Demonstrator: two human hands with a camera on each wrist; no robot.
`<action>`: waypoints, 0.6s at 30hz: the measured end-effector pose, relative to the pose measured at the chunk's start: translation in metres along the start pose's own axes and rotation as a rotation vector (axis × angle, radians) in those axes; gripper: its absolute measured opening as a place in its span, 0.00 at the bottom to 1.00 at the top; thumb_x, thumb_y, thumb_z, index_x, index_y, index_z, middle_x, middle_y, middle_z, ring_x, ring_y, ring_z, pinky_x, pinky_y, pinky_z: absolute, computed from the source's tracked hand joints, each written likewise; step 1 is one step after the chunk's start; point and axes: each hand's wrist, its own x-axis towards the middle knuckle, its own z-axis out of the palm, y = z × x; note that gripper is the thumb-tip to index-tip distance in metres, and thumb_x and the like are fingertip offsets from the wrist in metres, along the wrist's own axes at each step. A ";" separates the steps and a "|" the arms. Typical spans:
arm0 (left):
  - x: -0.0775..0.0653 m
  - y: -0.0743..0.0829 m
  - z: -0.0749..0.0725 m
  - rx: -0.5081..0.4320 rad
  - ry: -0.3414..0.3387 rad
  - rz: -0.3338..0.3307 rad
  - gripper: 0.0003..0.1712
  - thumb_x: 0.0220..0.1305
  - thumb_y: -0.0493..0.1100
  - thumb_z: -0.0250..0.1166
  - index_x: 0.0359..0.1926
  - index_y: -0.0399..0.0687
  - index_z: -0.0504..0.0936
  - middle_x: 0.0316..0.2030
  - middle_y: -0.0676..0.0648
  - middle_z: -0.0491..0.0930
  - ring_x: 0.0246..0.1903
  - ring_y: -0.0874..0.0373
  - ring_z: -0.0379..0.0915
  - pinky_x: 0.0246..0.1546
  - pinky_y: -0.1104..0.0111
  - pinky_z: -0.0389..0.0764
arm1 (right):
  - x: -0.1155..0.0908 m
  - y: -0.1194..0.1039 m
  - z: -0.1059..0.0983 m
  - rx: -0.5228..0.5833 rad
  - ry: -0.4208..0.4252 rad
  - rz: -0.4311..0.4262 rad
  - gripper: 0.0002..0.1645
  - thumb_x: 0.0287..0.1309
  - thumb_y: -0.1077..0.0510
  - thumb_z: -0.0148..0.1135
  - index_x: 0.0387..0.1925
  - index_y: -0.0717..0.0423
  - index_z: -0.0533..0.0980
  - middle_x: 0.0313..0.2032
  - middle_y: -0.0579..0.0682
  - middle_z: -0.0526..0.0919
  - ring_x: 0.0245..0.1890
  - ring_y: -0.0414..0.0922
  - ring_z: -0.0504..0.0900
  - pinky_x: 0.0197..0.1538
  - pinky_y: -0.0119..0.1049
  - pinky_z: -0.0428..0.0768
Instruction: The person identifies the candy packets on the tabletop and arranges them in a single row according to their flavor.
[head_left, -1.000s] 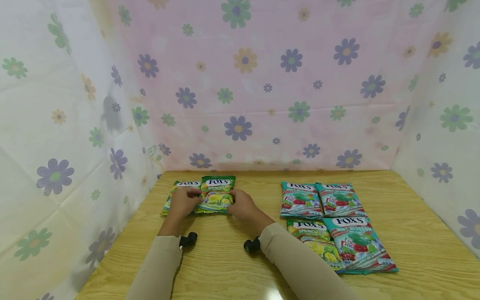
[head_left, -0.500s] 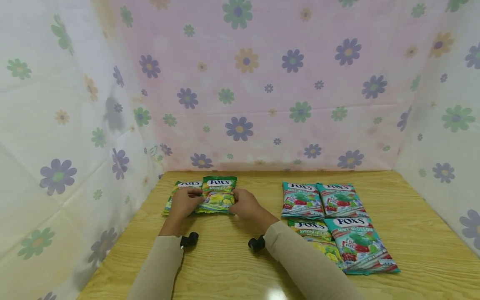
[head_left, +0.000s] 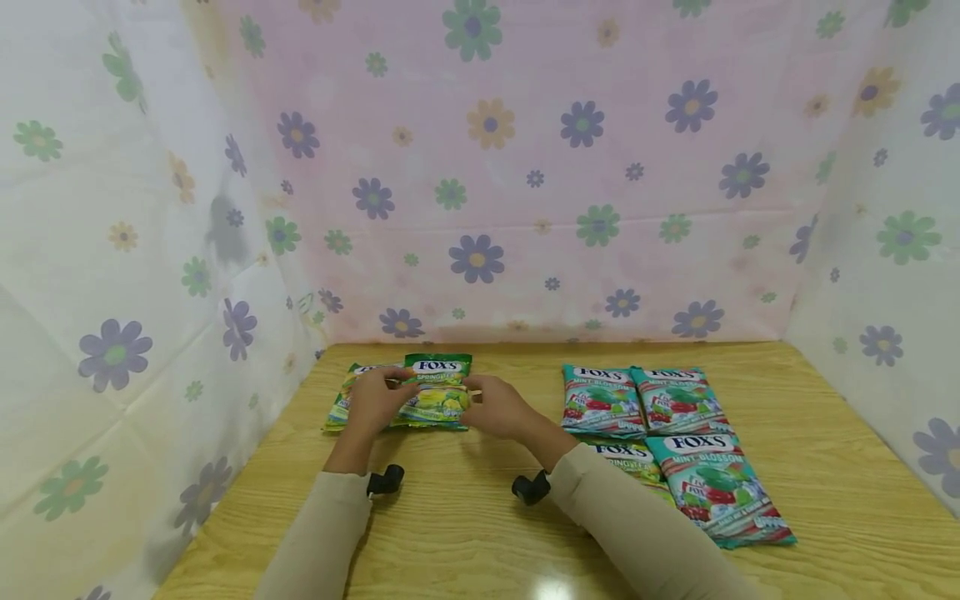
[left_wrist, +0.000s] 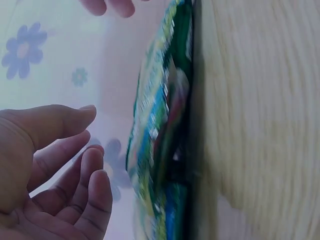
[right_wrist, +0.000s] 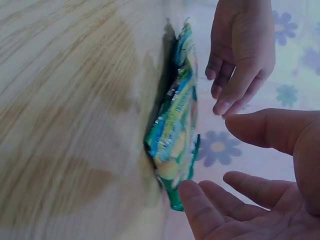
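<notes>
Two green-and-yellow Fox's Spring Tea candy bags lie side by side at the back left of the table. My left hand [head_left: 372, 402] hovers over the seam between the left candy bag [head_left: 341, 406] and the right candy bag [head_left: 433, 406], partly covering both. In the left wrist view, its loosely bent fingers [left_wrist: 95, 200] hold nothing and stand apart from the bags. At the right bag's right edge is my right hand [head_left: 501, 408]. The right wrist view shows its thumb and fingers [right_wrist: 200, 210] spread with nothing between them; whether a fingertip touches the bag, I cannot tell.
On the right, turquoise Mint Blossom bags [head_left: 718, 492] and another Spring Tea bag [head_left: 628, 462] form a two-by-two block. My right forearm partly covers that Spring Tea bag. Flowered cloth walls [head_left: 517, 167] enclose the wooden table [head_left: 457, 533] at the back and sides.
Both hands have loosened from the right Spring Tea bag and lifted slightly. The left hand moved a little to the right, and the right hand drew back rightward. The bags stayed in place.
</notes>
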 end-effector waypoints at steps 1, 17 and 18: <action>-0.001 0.003 0.001 -0.009 -0.006 0.007 0.20 0.67 0.47 0.72 0.56 0.43 0.87 0.50 0.38 0.85 0.46 0.45 0.83 0.36 0.58 0.85 | -0.003 -0.001 -0.002 -0.015 0.000 -0.009 0.42 0.67 0.58 0.66 0.78 0.56 0.62 0.76 0.55 0.67 0.73 0.59 0.70 0.62 0.54 0.81; -0.017 0.048 0.025 -0.023 -0.084 0.106 0.22 0.66 0.47 0.74 0.58 0.44 0.85 0.51 0.41 0.85 0.49 0.46 0.83 0.44 0.53 0.86 | -0.061 0.002 -0.039 -0.065 0.025 -0.103 0.37 0.70 0.54 0.66 0.77 0.47 0.65 0.75 0.48 0.68 0.71 0.53 0.74 0.66 0.50 0.79; -0.019 0.051 0.027 -0.014 -0.090 0.114 0.22 0.66 0.47 0.74 0.58 0.44 0.85 0.52 0.41 0.84 0.50 0.47 0.83 0.44 0.54 0.86 | -0.065 0.003 -0.041 -0.071 0.029 -0.111 0.37 0.70 0.54 0.66 0.76 0.48 0.65 0.75 0.48 0.68 0.70 0.53 0.74 0.66 0.50 0.79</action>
